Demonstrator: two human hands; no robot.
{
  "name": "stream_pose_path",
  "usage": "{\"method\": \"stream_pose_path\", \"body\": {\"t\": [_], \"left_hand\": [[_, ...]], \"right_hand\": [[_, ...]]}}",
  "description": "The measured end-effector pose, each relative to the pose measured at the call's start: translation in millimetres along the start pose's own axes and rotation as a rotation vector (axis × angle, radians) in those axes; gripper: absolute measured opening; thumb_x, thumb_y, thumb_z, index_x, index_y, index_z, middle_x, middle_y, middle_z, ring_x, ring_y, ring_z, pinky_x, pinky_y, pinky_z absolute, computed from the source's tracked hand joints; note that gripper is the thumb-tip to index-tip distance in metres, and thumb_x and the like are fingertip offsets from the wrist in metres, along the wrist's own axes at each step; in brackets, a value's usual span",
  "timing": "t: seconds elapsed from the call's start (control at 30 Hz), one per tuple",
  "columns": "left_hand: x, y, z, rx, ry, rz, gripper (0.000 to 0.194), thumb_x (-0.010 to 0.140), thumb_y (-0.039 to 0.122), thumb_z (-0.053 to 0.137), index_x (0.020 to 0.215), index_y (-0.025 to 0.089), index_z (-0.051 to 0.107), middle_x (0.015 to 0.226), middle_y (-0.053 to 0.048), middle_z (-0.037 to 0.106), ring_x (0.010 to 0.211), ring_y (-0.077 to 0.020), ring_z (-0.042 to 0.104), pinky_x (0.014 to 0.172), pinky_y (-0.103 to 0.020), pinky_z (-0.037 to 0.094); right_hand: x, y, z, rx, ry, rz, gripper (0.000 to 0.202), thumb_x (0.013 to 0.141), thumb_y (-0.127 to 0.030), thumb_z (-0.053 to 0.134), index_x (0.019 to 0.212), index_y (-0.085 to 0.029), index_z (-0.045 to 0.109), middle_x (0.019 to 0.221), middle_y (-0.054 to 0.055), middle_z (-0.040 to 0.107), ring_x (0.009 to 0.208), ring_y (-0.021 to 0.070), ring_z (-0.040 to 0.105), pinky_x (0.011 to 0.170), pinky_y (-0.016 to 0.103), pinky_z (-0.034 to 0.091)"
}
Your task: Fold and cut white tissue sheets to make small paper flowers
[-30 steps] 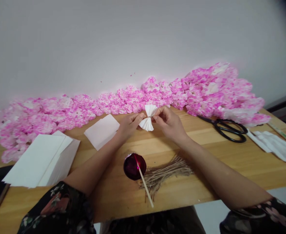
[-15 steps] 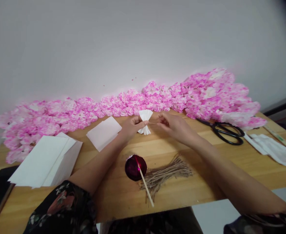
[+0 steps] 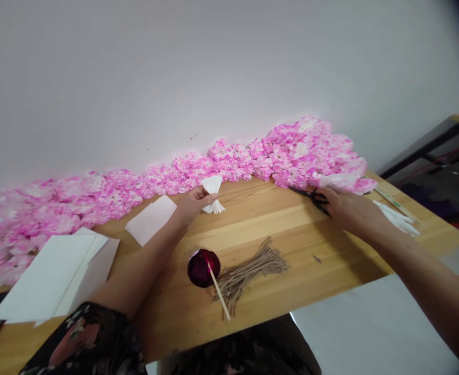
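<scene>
My left hand (image 3: 197, 203) pinches a piece of pleated white paper (image 3: 212, 187) at its middle, so both ends fan out like a bow. To the right, my right hand (image 3: 344, 208) has its fingers around the handles of black scissors (image 3: 318, 200), which lie by the flowers with the blades pointing left. My fingers hide part of the handles. Nearer to me is a small bowl of dark magenta liquid (image 3: 203, 268), with a wooden stick (image 3: 222, 298) leaning out of it. A bundle of thin brown twine pieces (image 3: 255, 268) lies beside the bowl.
Pink and white paper flowers (image 3: 198, 169) line the wall side of the wooden table (image 3: 260, 219). White paper sheets (image 3: 45, 276) are stacked at left, with smaller sheets (image 3: 151, 220) near my left forearm. Folded white strips (image 3: 395, 217) and a ruler-like strip (image 3: 395, 202) lie at right.
My right hand has left the pleated paper and moved right onto the scissors. My left hand still pinches the paper. The view has turned to the right.
</scene>
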State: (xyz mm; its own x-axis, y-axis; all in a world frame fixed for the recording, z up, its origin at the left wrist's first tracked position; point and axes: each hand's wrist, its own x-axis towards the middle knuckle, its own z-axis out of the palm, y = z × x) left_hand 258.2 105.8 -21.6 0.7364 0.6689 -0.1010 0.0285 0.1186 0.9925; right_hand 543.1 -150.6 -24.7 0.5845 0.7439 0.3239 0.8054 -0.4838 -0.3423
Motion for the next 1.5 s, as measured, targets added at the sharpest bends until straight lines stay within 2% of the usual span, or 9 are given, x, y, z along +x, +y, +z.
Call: {"method": "stream_pose_path", "body": {"t": [0.1,0.2,0.3,0.43,0.53,0.63,0.97,1.2,1.5], "left_hand": [[-0.7,12.0,2.2,-0.066,-0.058,-0.025,0.048,0.053,0.041,0.088,0.085,0.013,0.066,0.072,0.001,0.064,0.062,-0.0103,0.057,0.060,-0.024,0.043],[-5.8,21.6,5.3,-0.153,-0.083,-0.055,0.047,0.048,0.035,0.091,0.081,0.012,0.067,0.074,-0.001,0.067,0.067,-0.0121,0.061,0.066,-0.026,0.046],[-13.5,23.1,9.2,-0.243,-0.073,-0.068,0.044,0.048,0.030,0.093,0.080,0.011,0.070,0.075,-0.002,0.069,0.072,-0.0125,0.062,0.072,-0.027,0.046],[-22.1,17.7,14.5,-0.330,-0.090,-0.061,0.038,0.052,0.026,0.092,0.081,0.011,0.072,0.076,-0.002,0.070,0.072,-0.0120,0.062,0.075,-0.027,0.046],[-27.0,14.5,16.0,-0.353,-0.120,-0.058,0.033,0.057,0.025,0.090,0.081,0.012,0.072,0.077,-0.003,0.070,0.072,-0.0125,0.062,0.075,-0.028,0.046],[-31.2,14.1,15.0,-0.383,-0.127,-0.066,0.032,0.059,0.025,0.089,0.083,0.012,0.072,0.079,-0.003,0.071,0.074,-0.0133,0.063,0.078,-0.029,0.047],[-41.2,18.4,10.9,-0.439,-0.206,-0.094,0.034,0.063,0.028,0.087,0.089,0.012,0.073,0.084,-0.005,0.073,0.079,-0.0149,0.067,0.085,-0.031,0.049],[-41.5,16.5,16.3,-0.402,-0.269,-0.153,0.034,0.063,0.030,0.087,0.088,0.011,0.074,0.085,-0.007,0.074,0.079,-0.0153,0.068,0.084,-0.031,0.049],[-38.4,15.7,15.0,-0.335,-0.294,-0.175,0.035,0.066,0.031,0.085,0.092,0.011,0.074,0.090,-0.009,0.075,0.082,-0.0159,0.068,0.087,-0.033,0.048]], "right_hand": [[5.3,6.7,-10.9,-0.105,-0.281,-0.142,0.042,0.086,-0.009,0.056,0.126,-0.017,0.059,0.113,0.017,0.066,0.087,0.0237,0.064,0.069,0.032,0.042],[3.1,3.7,-26.3,-0.121,-0.355,-0.150,0.050,0.087,-0.019,0.053,0.137,-0.021,0.053,0.099,0.012,0.064,0.078,0.0227,0.063,0.068,0.032,0.046],[-10.9,-17.9,-34.2,0.009,-0.346,-0.148,0.050,0.087,-0.033,0.054,0.137,-0.027,0.056,0.089,0.008,0.062,0.075,0.0225,0.063,0.065,0.032,0.048],[-27.1,-67.3,-30.7,0.267,-0.362,-0.235,0.049,0.086,-0.049,0.058,0.129,-0.024,0.062,0.110,0.010,0.069,0.087,0.0257,0.066,0.073,0.036,0.052],[-30.4,-98.5,-21.3,0.350,-0.394,-0.275,0.048,0.087,-0.051,0.056,0.126,-0.023,0.062,0.119,0.011,0.069,0.098,0.0286,0.067,0.080,0.039,0.054],[-30.9,-114.4,-10.6,0.354,-0.373,-0.329,0.044,0.089,-0.045,0.053,0.126,-0.023,0.062,0.112,0.009,0.072,0.094,0.0274,0.069,0.078,0.037,0.053],[-27.6,-126.2,4.5,0.264,-0.346,-0.437,0.048,0.088,-0.046,0.059,0.128,-0.020,0.058,0.089,0.006,0.067,0.075,0.0208,0.062,0.064,0.031,0.046],[-28.2,-132.6,14.9,0.273,-0.330,-0.508,0.047,0.088,-0.045,0.062,0.129,-0.022,0.059,0.087,0.004,0.064,0.075,0.0191,0.060,0.065,0.030,0.043],[-27.1,-129.7,20.0,0.268,-0.261,-0.501,0.046,0.088,-0.042,0.063,0.128,-0.021,0.062,0.079,0.003,0.064,0.068,0.0172,0.059,0.059,0.028,0.041]]}}
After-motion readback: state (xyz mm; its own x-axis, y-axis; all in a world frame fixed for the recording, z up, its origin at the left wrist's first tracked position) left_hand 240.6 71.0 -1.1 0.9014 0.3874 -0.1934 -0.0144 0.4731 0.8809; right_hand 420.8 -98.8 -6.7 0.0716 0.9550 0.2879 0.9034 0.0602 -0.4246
